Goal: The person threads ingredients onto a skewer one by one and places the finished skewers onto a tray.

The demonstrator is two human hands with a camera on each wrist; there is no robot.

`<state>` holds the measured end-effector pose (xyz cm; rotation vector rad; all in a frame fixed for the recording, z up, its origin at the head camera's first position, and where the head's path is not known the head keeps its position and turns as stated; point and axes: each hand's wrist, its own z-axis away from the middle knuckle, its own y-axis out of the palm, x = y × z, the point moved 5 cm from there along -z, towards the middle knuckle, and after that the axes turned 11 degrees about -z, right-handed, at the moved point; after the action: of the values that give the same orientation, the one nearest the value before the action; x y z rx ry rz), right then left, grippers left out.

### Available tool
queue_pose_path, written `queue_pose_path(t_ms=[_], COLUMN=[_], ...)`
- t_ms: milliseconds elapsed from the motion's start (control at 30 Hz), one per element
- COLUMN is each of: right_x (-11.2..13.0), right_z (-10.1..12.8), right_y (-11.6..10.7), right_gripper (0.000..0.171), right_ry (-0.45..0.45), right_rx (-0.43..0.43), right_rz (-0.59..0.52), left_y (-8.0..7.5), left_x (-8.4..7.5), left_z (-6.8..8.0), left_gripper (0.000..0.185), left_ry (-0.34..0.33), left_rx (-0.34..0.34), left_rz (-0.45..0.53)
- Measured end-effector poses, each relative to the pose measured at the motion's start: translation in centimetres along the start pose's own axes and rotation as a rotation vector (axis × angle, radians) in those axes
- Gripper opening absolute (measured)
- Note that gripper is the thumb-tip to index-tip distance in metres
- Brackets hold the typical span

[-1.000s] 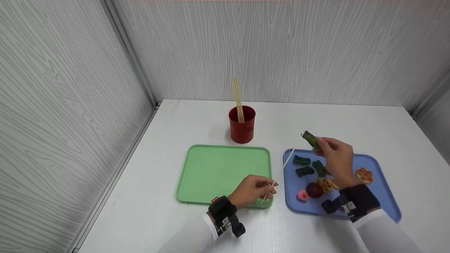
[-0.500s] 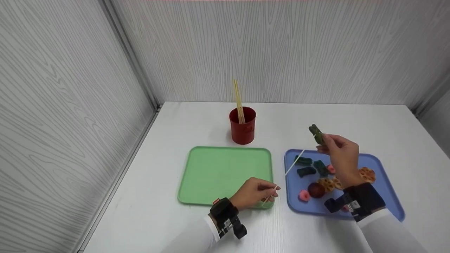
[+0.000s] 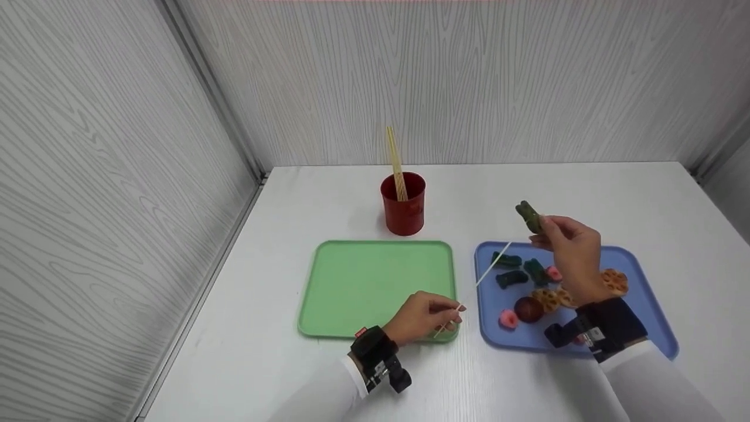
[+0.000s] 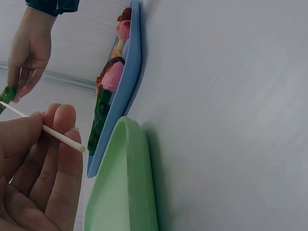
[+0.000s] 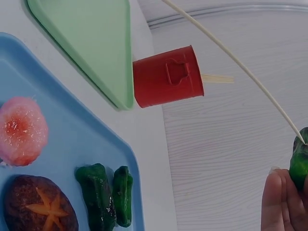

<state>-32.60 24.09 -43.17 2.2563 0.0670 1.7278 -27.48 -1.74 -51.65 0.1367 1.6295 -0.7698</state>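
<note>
My left hand (image 3: pixel 417 318) pinches a thin wooden skewer (image 3: pixel 493 265) between thumb and fingers near its blunt end, over the right edge of the green tray (image 3: pixel 375 281). The skewer slants up and away to the right. Above the blue tray (image 3: pixel 495 331), my right hand (image 3: pixel 574 255) pinches a green pepper (image 3: pixel 528 215) by its lower end. In the right wrist view the skewer's far tip meets the side of this pepper (image 5: pixel 299 161). More green peppers (image 5: pixel 96 195) lie on the blue tray near its far left corner.
Behind the green tray stands a red cup (image 3: pixel 403 215) with several skewers (image 3: pixel 396 167) upright in it. The blue tray also bears pink pieces (image 3: pixel 508 319), a dark mushroom cap (image 3: pixel 528 309) with a star cut and lotus root slices (image 3: pixel 614 282).
The right hand has drawn a little to the right and away, turning the pepper. The skewer in the left hand has shifted right, its tip following the pepper.
</note>
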Motion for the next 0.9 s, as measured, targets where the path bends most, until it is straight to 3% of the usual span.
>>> queue_pose_path(t_ms=[133, 333, 500, 733, 900], right_x=[0.16, 0.79, 0.78, 0.25, -0.03], right_z=[-0.04, 0.03, 0.36, 0.38, 0.41], right_y=[-0.1, -0.02, 0.01, -0.19, -0.5], right_gripper=[0.028, 0.02, 0.016, 0.018, 0.019], right_ry=[-0.054, -0.333, -0.499, -0.49, -0.455], right_rx=[-0.027, -0.079, -0.093, -0.11, -0.118], right_rz=[0.131, 0.478, 0.607, 0.733, 0.708], left_y=[-0.07, -0.34, -0.27, -0.52, -0.44], left_x=[0.01, 0.0, 0.36, 0.21, 0.29], left_z=[-0.01, 0.21, 0.27, 0.37, 0.39], left_gripper=[0.021, 0.021, 0.021, 0.021, 0.021], left_ry=[-0.015, -0.017, -0.041, -0.052, -0.06], left_rx=[-0.003, -0.006, -0.006, -0.005, 0.005], left_rz=[-0.01, -0.014, -0.02, -0.026, -0.025])
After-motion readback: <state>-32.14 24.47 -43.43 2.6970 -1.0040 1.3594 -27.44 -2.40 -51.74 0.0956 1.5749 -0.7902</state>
